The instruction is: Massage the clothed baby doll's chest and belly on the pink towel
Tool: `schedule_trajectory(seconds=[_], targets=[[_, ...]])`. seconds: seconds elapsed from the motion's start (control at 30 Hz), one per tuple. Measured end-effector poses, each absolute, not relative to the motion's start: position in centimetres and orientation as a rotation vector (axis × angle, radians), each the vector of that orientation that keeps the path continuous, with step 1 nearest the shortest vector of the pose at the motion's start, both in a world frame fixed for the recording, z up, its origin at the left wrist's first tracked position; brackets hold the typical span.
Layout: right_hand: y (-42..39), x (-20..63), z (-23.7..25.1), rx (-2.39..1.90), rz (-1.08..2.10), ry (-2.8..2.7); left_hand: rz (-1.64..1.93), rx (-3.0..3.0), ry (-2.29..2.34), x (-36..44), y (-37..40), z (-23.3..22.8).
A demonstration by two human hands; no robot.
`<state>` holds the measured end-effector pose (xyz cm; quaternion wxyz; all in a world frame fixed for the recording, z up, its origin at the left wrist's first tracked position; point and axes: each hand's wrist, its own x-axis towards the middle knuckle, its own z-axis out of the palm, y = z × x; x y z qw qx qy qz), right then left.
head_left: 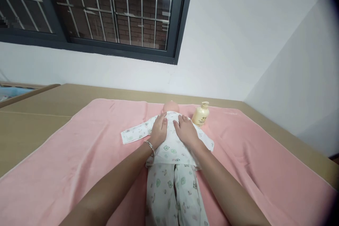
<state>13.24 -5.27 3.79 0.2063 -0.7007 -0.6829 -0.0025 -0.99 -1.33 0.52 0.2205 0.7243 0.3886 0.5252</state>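
Note:
A baby doll (171,106) with a smooth, bald head lies stretched out in front of me, its head at the far end. It wears a white printed top (171,150) and matching trousers (161,192). Against the left side of its upper body rests my left hand (159,129), fingers extended and a silver bangle on the wrist. My right hand (186,130) lies flat on the opposite side at about the same height, fingers stretched toward the head. Both palms touch the cloth and grip nothing. The doll's face cannot be made out.
Under the doll spreads a pink blanket (87,155) on a wooden surface (50,113). A pale yellow pump bottle (200,116) stands right of the doll's head. Beyond are a white wall (212,60) and a dark-framed window (174,42) with metal bars.

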Motion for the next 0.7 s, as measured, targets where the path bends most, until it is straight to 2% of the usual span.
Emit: schedule_trajectory(seconds=[0.1,0.27,0.4,0.57,0.7], targets=[[-6.4,11.4,3.8,-1.889,-0.079,-2.005,1.461,1.983,1.068,-1.1,-1.3,0.4],[-5.6,12.4,3.8,-1.516,0.104,-2.239,1.458,1.996,1.062,-1.1,-1.3,0.4],[-4.5,14.4,3.8,-1.695,0.16,-2.04,1.435,2.015,1.074,-1.0,-1.4,0.6],[-6.4,11.4,4.2,-2.103,0.018,-1.837,1.444,2.017,1.103,-0.9,-1.2,0.4],[-7.1,10.1,4.0,-2.023,-0.041,-1.934,1.418,2.064,1.128,-0.9,-0.8,0.3]])
